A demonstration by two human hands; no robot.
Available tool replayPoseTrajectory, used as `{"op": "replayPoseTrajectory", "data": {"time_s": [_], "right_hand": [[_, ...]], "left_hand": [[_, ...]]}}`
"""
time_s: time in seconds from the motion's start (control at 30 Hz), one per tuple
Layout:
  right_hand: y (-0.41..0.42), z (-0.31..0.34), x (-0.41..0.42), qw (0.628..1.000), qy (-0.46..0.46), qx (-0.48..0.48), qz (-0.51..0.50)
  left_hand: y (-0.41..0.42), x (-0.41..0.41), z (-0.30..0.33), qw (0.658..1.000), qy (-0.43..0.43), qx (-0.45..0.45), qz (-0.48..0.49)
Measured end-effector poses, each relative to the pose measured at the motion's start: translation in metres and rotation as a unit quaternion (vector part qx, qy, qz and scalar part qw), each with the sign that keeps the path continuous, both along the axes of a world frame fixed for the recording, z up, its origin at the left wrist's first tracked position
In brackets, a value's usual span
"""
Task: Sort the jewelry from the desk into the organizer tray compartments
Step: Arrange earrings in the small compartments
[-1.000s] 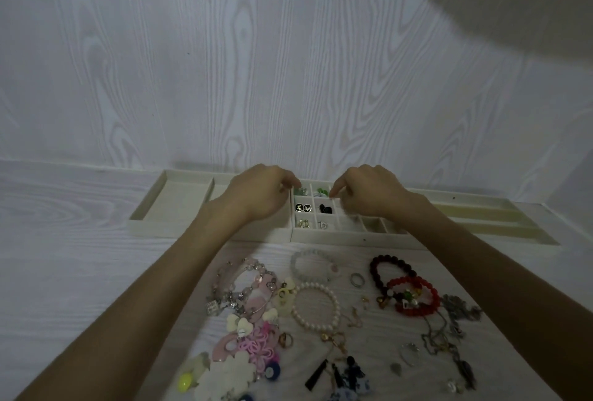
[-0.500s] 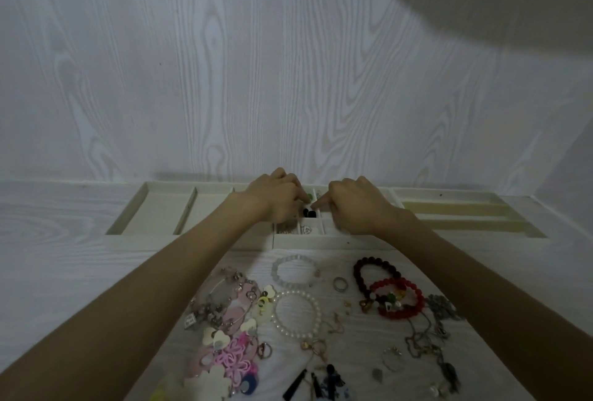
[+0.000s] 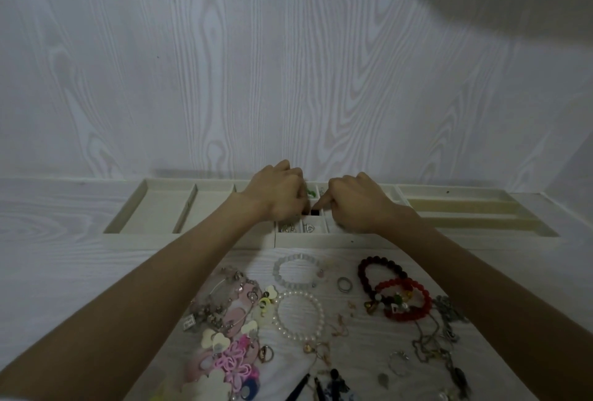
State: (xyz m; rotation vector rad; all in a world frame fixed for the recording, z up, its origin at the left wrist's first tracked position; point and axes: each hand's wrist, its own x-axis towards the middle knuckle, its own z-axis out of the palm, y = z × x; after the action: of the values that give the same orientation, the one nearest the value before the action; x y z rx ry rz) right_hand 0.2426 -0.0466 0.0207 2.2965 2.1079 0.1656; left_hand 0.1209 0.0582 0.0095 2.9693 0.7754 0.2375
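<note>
Broadly, we saw the bench (image 3: 64,259) filling the lower half of the frame, with the long organizer tray (image 3: 160,208) lying across the middle of the picture against the wall. Its large compartments at centre left looked bare, as far as we could tell, and the slotted section at centre right likewise. Below the tray, across the lower centre of the frame, the unsorted jewelry was spread out: a red bead bracelet (image 3: 405,301), a pearl bracelet (image 3: 300,315), a clear bead bracelet (image 3: 296,270), and a small ring (image 3: 344,285) among chains and clips.

Both hands sat over the small middle compartments. Our left hand (image 3: 276,195) had its fingers curled down into the cells; whether they pinched anything we could not tell. Our right hand (image 3: 356,204) had its forefinger stretched toward a black piece (image 3: 315,212) in one cell, the other fingers folded.

We judged the step to be settling a small item into its cell. Next would come lifting clear and reaching back for another piece, with most of the sorting undone.
</note>
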Motion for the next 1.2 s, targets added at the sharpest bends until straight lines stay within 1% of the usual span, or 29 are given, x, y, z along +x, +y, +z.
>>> {"op": "replayPoseTrajectory", "data": {"time_s": [0.27,0.33,0.43,0.57,1.2], "right_hand": [[0.0042,0.0033,0.0008,1.000,0.008,0.017,-0.004],[0.0049,0.0049,0.0006,1.000,0.010,0.016,-0.003],[0.0040,0.0043,-0.0009,1.000,0.006,-0.007,0.004],[0.0052,0.0002,-0.0019,1.000,0.009,-0.009,0.004],[0.0078,-0.0009,-0.0012,1.000,-0.002,-0.014,-0.002]], "left_hand": [[0.0029,-0.0048,0.0011,0.999,0.044,-0.017,-0.018],[0.0034,-0.0056,0.0024,0.999,0.033,-0.024,-0.020],[0.0048,-0.0085,0.0042,0.999,-0.004,-0.040,-0.019],[0.0058,-0.0093,0.0032,0.999,-0.027,-0.022,-0.014],[0.0055,-0.0055,0.0019,1.000,-0.012,-0.024,-0.013]]}}
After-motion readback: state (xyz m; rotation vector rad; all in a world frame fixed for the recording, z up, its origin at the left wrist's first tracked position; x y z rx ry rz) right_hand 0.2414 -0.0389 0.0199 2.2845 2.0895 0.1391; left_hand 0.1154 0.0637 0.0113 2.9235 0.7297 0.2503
